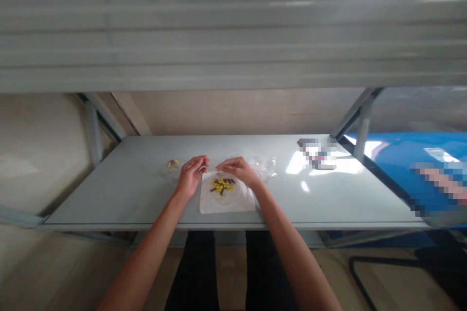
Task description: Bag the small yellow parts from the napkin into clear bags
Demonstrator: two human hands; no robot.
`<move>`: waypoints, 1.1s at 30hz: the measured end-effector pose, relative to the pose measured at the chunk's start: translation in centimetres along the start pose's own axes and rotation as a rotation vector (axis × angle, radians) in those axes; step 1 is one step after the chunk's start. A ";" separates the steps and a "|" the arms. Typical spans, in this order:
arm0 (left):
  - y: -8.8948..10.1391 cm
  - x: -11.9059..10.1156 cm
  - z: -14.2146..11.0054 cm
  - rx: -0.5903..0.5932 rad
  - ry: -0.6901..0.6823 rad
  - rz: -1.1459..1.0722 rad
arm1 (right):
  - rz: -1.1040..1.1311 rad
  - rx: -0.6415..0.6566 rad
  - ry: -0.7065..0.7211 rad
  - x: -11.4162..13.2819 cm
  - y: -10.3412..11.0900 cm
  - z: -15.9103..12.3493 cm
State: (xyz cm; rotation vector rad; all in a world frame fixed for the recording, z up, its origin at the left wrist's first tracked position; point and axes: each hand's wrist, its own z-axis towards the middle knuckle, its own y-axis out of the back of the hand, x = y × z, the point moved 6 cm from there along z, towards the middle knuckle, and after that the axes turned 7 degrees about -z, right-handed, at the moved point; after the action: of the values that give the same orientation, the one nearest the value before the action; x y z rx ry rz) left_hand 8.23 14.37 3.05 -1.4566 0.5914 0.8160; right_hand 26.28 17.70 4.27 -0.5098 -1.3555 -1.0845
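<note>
Fingers (203, 161) on both hands loosely curled, tips close, can't tell if pinching anything. Left hand (190, 176) and right hand (237, 170) sit just above yellow and brown capsules (221, 187) on white paper sheet (235, 205); clear plastic bag (263, 167) just past right fingertips, small bag of yellow capsules (170, 168) past left.

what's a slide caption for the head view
Left hand and right hand above yellow and brown pellets on a white sheet

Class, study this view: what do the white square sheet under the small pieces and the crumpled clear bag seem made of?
The white square sheet looks like matte paper or thin plastic: flat, dull, no shine. The crumpled clear bag seems thin glossy plastic film: see-through, with bright creased highlights.
</note>
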 end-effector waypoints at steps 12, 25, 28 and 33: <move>1.1 -0.3 0.1 -0.093 -0.136 0.219 | -0.444 -0.732 -0.186 -1.1 5.5 -1.4; 1.1 -3.9 -2.6 -0.429 -0.589 1.618 | -1.054 -0.402 -0.220 0.5 2.3 -0.9; 1.7 -3.3 -2.0 -0.357 -0.584 1.560 | -1.067 -0.491 -0.090 1.1 2.1 -0.9; 2.1 -3.3 -1.8 -0.290 -0.634 1.298 | -0.810 -0.354 0.224 2.6 -0.8 -0.7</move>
State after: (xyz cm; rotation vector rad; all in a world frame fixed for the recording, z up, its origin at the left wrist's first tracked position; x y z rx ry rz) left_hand 4.78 12.09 4.23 -0.8160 0.9220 2.3351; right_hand 25.60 15.95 6.39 -0.0585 -1.1862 -2.0010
